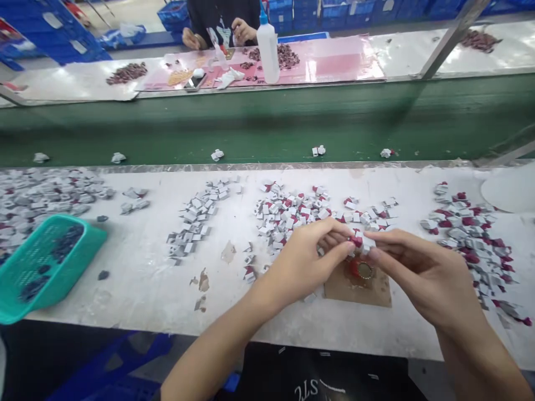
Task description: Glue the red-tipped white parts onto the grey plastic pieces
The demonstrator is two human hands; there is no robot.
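Between my two hands is a small grey-and-dark-red plastic part [366, 244], raised above a brown cardboard piece [355, 295]. My left hand [311, 253] pinches its red side between thumb and fingers. On the grey side, the thumb and forefinger of my right hand [426, 273] close on it. A small round cap-like container [364, 270] with reddish stuff around it sits on the cardboard below. Beyond my left hand spreads a pile of grey and red parts [288, 211]. Another such pile [472, 223] lies to the right of my right hand.
A teal basket [90, 245] with dark pieces stands at left. Grey parts [194, 217] lie nearer the middle. Single parts sit along a green belt [267, 122]. Across it, a person [223, 25] works behind a white bottle [268, 53]. A metal post [449, 39] rises at right.
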